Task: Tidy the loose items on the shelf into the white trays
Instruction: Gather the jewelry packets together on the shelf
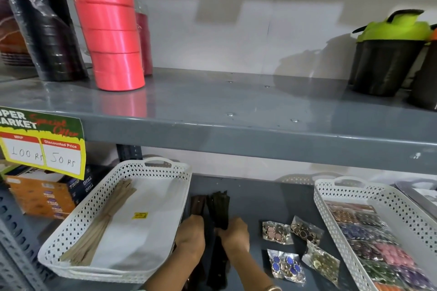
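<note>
On the lower shelf, my left hand (191,235) grips a brown bundle of zippers (198,204) and my right hand (234,234) grips a black bundle of zippers (218,208); both bundles lie between two white trays. The left white tray (78,222) holds a beige bundle of zippers (104,217) and a white sheet with a yellow label. The right white tray (331,224) is filled with packets of coloured buttons (383,250). Several loose button packets (287,245) lie on the shelf to the right of my right hand.
The grey upper shelf (236,130) overhangs the work area. On it stand pink ribbon rolls (111,35), black rolls (47,35) and a black shaker with a green lid (387,54). A price sign (42,144) hangs at left above orange and dark boxes (47,196).
</note>
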Motion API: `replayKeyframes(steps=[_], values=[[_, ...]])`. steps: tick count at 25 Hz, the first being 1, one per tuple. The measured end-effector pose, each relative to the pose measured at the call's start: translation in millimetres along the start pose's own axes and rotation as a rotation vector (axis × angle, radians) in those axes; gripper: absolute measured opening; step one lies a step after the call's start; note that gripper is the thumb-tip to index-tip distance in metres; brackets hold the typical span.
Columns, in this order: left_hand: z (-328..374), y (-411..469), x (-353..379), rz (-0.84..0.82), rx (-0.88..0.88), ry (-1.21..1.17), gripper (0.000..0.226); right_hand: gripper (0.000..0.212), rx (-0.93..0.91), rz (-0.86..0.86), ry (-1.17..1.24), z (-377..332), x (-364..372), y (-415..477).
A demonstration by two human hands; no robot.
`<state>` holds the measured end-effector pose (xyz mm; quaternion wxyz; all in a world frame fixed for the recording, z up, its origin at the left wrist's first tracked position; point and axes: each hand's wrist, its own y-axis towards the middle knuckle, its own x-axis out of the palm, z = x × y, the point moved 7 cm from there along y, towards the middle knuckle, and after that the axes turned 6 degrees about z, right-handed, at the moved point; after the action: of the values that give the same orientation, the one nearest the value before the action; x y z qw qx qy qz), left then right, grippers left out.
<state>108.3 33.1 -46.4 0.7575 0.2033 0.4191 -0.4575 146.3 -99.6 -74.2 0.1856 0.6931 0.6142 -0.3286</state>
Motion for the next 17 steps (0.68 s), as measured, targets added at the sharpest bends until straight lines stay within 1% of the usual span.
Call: replayKeyframes(steps=[2, 5, 7, 10, 12, 14, 16, 17], values=[[0, 1, 5, -0.041, 0.063, 0.069, 0.033, 0.039, -0.01, -0.056, -0.094, 2, 13, -8], [2, 3, 7, -0.038, 0.139, 0.209, 0.032, 0.038, -0.062, -0.063, -0.096, -5, 12, -14], [3, 3, 5, -0.059, 0.144, 0.323, 0.031, 0.034, -0.081, -0.05, -0.103, -3, -9, -10], [20, 10, 4, 0.008, 0.26, 0.395, 0.031, 0.024, -0.121, 0.011, -0.206, 19, -70, 9], [44, 12, 10, 0.032, 0.318, 0.313, 0.032, 0.026, -0.095, 0.01, -0.256, 48, -105, 21], [73, 10, 37, -0.056, 0.363, 0.193, 0.03, 0.025, -0.084, -0.016, -0.319, 75, -121, 21], [101, 4, 76, -0.167, 0.412, 0.115, 0.032, 0.021, -0.131, -0.097, -0.42, 93, -118, 14], [113, 1, 94, -0.207, 0.469, 0.109, 0.032, 0.022, -0.173, -0.123, -0.447, 97, -113, 13]])
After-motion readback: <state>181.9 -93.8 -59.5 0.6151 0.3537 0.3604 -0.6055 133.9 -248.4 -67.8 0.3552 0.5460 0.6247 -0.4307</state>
